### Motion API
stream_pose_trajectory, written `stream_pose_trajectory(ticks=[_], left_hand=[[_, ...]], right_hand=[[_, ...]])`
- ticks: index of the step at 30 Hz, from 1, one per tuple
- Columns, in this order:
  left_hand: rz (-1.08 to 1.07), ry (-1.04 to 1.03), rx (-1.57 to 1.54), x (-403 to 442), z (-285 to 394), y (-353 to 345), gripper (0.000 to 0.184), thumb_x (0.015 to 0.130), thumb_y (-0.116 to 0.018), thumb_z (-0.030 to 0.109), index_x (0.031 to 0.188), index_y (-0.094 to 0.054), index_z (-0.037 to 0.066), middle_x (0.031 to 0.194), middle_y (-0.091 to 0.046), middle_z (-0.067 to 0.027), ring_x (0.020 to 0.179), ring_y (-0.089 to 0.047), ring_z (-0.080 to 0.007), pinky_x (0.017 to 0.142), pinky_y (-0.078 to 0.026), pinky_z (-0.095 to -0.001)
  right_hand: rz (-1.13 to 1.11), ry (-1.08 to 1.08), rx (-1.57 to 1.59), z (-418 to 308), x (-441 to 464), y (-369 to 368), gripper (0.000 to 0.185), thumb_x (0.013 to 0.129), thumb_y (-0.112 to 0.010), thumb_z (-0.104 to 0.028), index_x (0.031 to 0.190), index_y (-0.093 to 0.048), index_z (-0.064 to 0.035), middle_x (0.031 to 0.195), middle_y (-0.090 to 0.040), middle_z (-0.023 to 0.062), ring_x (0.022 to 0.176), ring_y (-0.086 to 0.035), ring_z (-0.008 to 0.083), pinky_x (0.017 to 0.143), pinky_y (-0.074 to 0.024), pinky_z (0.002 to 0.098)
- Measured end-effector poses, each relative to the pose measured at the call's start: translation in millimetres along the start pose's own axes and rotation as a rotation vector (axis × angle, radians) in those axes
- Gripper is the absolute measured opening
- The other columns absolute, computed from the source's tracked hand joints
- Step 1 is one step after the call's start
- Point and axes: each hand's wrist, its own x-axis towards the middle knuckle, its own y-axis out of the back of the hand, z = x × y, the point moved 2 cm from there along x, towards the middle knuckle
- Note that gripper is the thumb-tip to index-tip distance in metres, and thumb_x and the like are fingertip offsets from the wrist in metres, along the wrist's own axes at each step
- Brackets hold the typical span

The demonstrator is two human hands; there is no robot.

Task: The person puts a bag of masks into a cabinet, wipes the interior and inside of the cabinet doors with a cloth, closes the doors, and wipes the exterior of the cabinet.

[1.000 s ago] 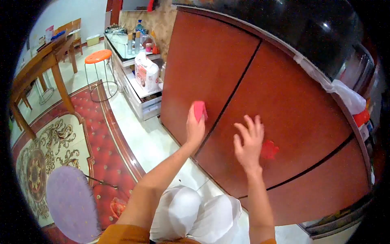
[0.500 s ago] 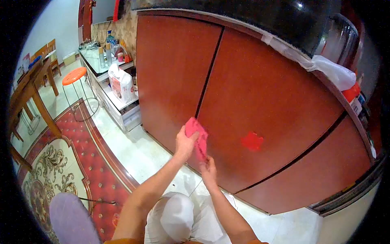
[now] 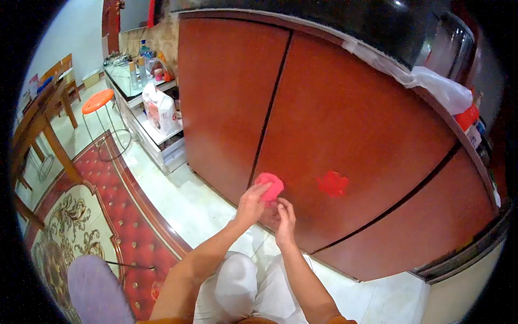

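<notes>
A pink cloth (image 3: 271, 187), folded into a small bundle, is gripped in my left hand (image 3: 251, 205), in front of the dark red cabinet (image 3: 345, 113). Just below and right of the cloth is my right hand (image 3: 286, 224), its fingers raised and apart. Whether its fingertips brush the lower edge of the cloth I cannot tell. A bright red patch (image 3: 333, 184) shows on the cabinet's face, right of both hands.
To the left stands a glass-topped low unit (image 3: 121, 81) with a white plastic bag (image 3: 159, 110) on its drawer. An orange stool (image 3: 98, 101), a wooden table (image 3: 54, 124), a patterned rug (image 3: 135, 237) and a purple seat (image 3: 97, 289) are also left. White plastic (image 3: 440, 89) lies atop the cabinet.
The cloth has gone from a longer hanging shape to a compact bundle. My right hand has moved up and its fingers have come off the cloth's lower end. My left hand is slightly lower.
</notes>
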Motion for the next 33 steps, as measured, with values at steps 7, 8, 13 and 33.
stream_pose_trajectory(ticks=[7, 8, 13, 33], left_hand=[[0.050, 0.317, -0.585, -6.3, 43.0, 33.6, 0.040, 0.084, -0.060, 0.007, 0.123, -0.057, 0.003, 0.105, -0.067, -0.0110, 0.095, -0.063, -0.0201, 0.082, -0.051, -0.0312], [0.036, 0.308, -0.663, -1.2, 50.3, 40.9, 0.039, 0.084, -0.059, 0.008, 0.123, -0.057, 0.002, 0.103, -0.066, -0.0091, 0.095, -0.062, -0.0179, 0.082, -0.051, -0.0306], [-0.033, 0.336, -0.926, 11.4, 78.9, 83.5, 0.034, 0.089, -0.057, 0.011, 0.121, -0.060, 0.001, 0.108, -0.060, -0.0069, 0.097, -0.059, -0.0172, 0.086, -0.048, -0.0284], [0.285, 0.460, -0.518, -20.8, -21.2, 116.8, 0.026, 0.086, -0.064, 0.012, 0.111, -0.065, 0.004, 0.089, -0.065, -0.0024, 0.077, -0.060, -0.0111, 0.069, -0.049, -0.0250]], right_hand=[[-0.275, 0.352, -0.065, -57.6, -10.5, -39.4, 0.074, 0.091, -0.065, -0.039, 0.147, -0.030, -0.0067, 0.148, -0.036, 0.0129, 0.136, -0.037, 0.0255, 0.113, -0.0298, 0.0387], [-0.263, 0.376, -0.121, -70.5, -12.5, -44.5, 0.075, 0.090, -0.067, -0.036, 0.147, -0.030, -0.0063, 0.148, -0.036, 0.0130, 0.135, -0.038, 0.0253, 0.112, -0.0312, 0.0384], [-0.240, 0.437, -0.197, -113.3, -12.9, -67.4, 0.069, 0.084, -0.074, -0.019, 0.141, -0.039, -0.0026, 0.138, -0.049, 0.0112, 0.126, -0.049, 0.0228, 0.105, -0.0394, 0.0358], [-0.325, 1.461, -1.799, -83.8, 134.9, -196.1, 0.049, 0.081, -0.061, -0.010, 0.128, -0.052, -0.0154, 0.144, -0.044, 0.0074, 0.131, -0.044, 0.0299, 0.106, -0.0387, 0.0449]])
